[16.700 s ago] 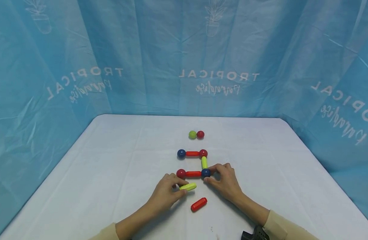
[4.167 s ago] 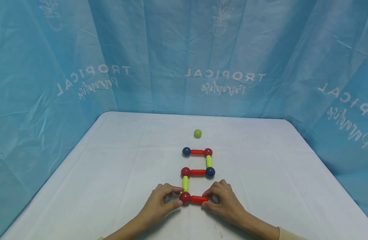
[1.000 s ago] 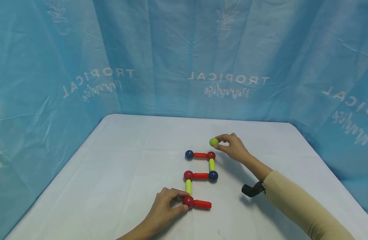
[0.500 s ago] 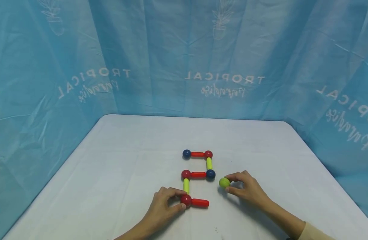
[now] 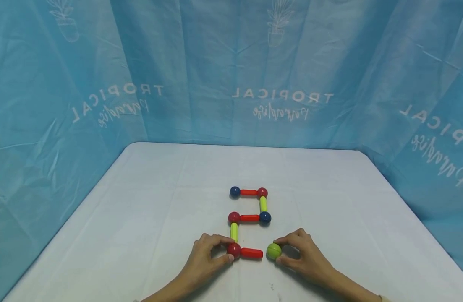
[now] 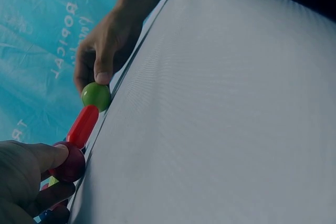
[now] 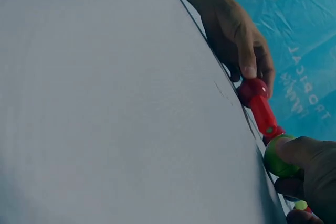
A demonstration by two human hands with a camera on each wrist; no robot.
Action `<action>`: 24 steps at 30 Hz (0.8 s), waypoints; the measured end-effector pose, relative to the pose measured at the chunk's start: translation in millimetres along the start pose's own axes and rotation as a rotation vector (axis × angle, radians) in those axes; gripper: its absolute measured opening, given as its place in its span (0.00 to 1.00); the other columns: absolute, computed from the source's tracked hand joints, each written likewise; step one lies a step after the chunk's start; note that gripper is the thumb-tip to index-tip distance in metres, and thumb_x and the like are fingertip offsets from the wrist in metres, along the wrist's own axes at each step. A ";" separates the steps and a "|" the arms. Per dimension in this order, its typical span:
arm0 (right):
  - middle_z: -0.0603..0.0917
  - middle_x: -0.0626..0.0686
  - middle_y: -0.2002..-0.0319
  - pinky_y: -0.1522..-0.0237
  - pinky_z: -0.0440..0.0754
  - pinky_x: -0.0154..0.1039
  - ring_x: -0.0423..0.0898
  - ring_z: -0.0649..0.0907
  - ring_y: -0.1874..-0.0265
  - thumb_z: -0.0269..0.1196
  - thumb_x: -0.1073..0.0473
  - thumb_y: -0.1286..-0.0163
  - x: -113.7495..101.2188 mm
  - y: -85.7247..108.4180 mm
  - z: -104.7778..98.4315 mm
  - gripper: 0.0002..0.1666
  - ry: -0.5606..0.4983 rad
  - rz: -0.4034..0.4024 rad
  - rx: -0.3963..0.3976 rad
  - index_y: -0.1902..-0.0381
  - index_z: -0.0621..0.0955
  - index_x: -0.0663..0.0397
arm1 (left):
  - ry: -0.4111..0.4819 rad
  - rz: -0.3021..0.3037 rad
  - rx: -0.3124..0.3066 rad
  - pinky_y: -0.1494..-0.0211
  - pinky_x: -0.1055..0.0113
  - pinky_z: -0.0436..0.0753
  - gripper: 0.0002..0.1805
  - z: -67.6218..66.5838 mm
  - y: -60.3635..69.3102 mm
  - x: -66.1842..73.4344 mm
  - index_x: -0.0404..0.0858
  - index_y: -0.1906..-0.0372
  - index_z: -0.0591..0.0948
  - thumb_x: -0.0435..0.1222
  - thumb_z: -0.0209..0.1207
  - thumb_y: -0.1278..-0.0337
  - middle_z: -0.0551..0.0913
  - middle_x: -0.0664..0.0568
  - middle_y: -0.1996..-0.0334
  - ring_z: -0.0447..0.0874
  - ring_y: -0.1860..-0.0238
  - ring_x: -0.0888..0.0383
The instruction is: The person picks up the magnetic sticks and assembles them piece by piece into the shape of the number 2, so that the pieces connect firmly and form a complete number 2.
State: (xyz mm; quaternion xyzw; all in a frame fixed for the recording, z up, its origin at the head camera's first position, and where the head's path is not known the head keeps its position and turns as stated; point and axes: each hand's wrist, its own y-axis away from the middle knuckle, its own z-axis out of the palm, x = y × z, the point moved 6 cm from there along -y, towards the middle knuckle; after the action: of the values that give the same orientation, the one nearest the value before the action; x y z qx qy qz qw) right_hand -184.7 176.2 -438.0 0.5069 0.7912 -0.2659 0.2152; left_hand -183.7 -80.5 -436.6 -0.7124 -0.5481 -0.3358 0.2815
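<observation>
My left hand (image 5: 208,256) pinches the red ball (image 5: 234,250) at the near left corner of a flat chain of balls and sticks. From that ball a red stick (image 5: 252,253) points right, its far end free. My right hand (image 5: 306,256) pinches a green ball (image 5: 274,251) between thumb and fingers, a small gap from the stick's end in the head view. In the right wrist view the green ball (image 7: 281,156) sits close to the stick (image 7: 263,114). A yellow-green stick (image 5: 234,233) runs from the held red ball to another red ball (image 5: 234,217).
Farther along the chain lie a red stick (image 5: 249,218), a blue ball (image 5: 265,217), a yellow-green stick (image 5: 263,204), a red ball (image 5: 262,192), a red stick (image 5: 248,192) and a blue ball (image 5: 235,192). All rest on the white-covered table (image 5: 140,209). A blue curtain (image 5: 208,71) hangs behind.
My right hand has brought the green ball from the table's far part down to the red stick's right. The left hand still pinches the near red ball. Earlier, sticks and a red ball joined the chain.
</observation>
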 end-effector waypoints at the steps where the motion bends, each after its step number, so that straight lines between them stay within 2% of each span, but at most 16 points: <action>1: 0.78 0.28 0.60 0.57 0.67 0.33 0.34 0.68 0.59 0.69 0.42 0.47 -1.1 0.2 0.9 0.21 -0.003 -0.003 0.000 0.53 0.80 0.29 | -0.001 0.002 0.002 0.56 0.62 0.61 0.18 -0.1 0.1 -0.1 0.54 0.55 0.82 0.44 0.69 0.55 0.82 0.63 0.60 0.66 0.58 0.61; 7: 0.77 0.26 0.60 0.57 0.68 0.32 0.32 0.67 0.59 0.70 0.43 0.49 -6.3 0.9 6.0 0.22 -0.006 0.011 -0.019 0.54 0.80 0.25 | -0.002 0.023 0.016 0.56 0.63 0.61 0.18 0.1 0.5 -0.4 0.54 0.55 0.82 0.43 0.69 0.56 0.83 0.64 0.60 0.67 0.59 0.62; 18: 0.77 0.24 0.60 0.57 0.69 0.32 0.30 0.66 0.59 0.71 0.44 0.49 -7.6 1.4 9.0 0.22 0.018 0.001 -0.017 0.54 0.79 0.24 | 0.003 0.019 0.013 0.56 0.62 0.61 0.17 0.4 1.2 -1.1 0.54 0.55 0.82 0.44 0.69 0.56 0.83 0.63 0.59 0.67 0.58 0.61; 24: 0.78 0.26 0.59 0.56 0.70 0.32 0.31 0.68 0.58 0.71 0.46 0.49 -8.3 0.7 6.9 0.24 0.005 0.000 -0.023 0.52 0.80 0.30 | -0.006 0.023 0.010 0.56 0.63 0.62 0.18 -0.3 1.7 -0.2 0.53 0.54 0.82 0.44 0.69 0.56 0.83 0.63 0.58 0.67 0.57 0.61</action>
State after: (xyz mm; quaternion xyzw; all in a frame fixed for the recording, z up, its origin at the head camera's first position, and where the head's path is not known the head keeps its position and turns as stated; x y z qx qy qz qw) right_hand -180.3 166.3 -438.4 0.5049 0.7948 -0.2557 0.2190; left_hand -182.1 -81.2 -436.6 -0.7184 -0.5424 -0.3273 0.2874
